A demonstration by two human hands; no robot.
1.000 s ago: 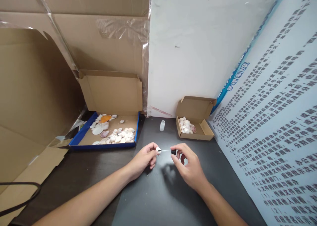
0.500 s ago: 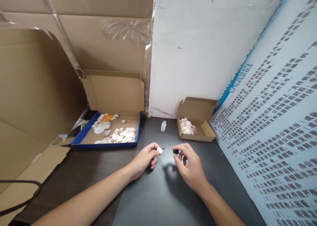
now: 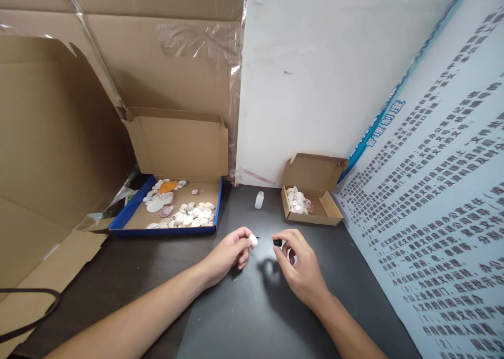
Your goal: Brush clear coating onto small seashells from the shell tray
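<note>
My left hand point(image 3: 232, 249) pinches a small white seashell point(image 3: 254, 240) between thumb and fingertips. Across from it, my right hand point(image 3: 297, 256) grips a black brush cap point(image 3: 277, 242) between thumb and forefinger. A thin stem, hard to make out, seems to run from the cap toward the shell, with a dark tip point(image 3: 258, 237) right beside the shell's edge; whether it touches cannot be told. Farther back, a small whitish bottle point(image 3: 259, 200) stands upright without a cap on the dark grey mat point(image 3: 236, 317).
An open blue-edged cardboard box point(image 3: 161, 232) with several shells is at the left back. A smaller open box point(image 3: 315, 220) of shells stands at the right back. Cardboard walls the left side, a printed board point(image 3: 433, 191) the right. A black cable point(image 3: 51, 312) loops at far left.
The brush cap in my right hand has shifted slightly left, closer to the shell. My left hand stays nearly in place, still pinching the shell. The view has tilted a little.
</note>
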